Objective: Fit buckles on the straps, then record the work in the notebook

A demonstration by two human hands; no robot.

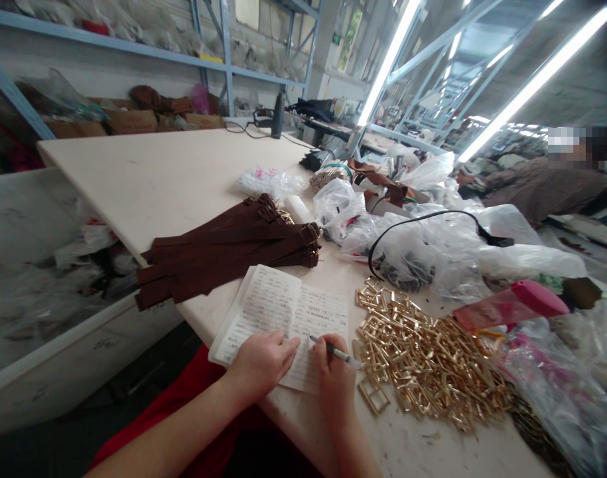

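An open notebook [270,299] with handwritten lines lies at the table's near edge. My left hand [264,362] rests flat on its lower part, fingers pointing right and holding nothing. A pen [339,353] is pinched in my right hand [334,378], its tip on the right page beside the writing. Right of that hand is a heap of gold metal buckles [422,358], one of them lying close to my wrist. Behind the notebook, a pile of dark brown straps [228,249] has metal pieces at its right end.
Plastic bags [417,245], a black strap [432,216] and a pink bottle [512,305] crowd the right of the table [134,172]. A dark upright tool [278,116] stands at the back. A white bin [84,352] is at left. A person [542,182] sits far right.
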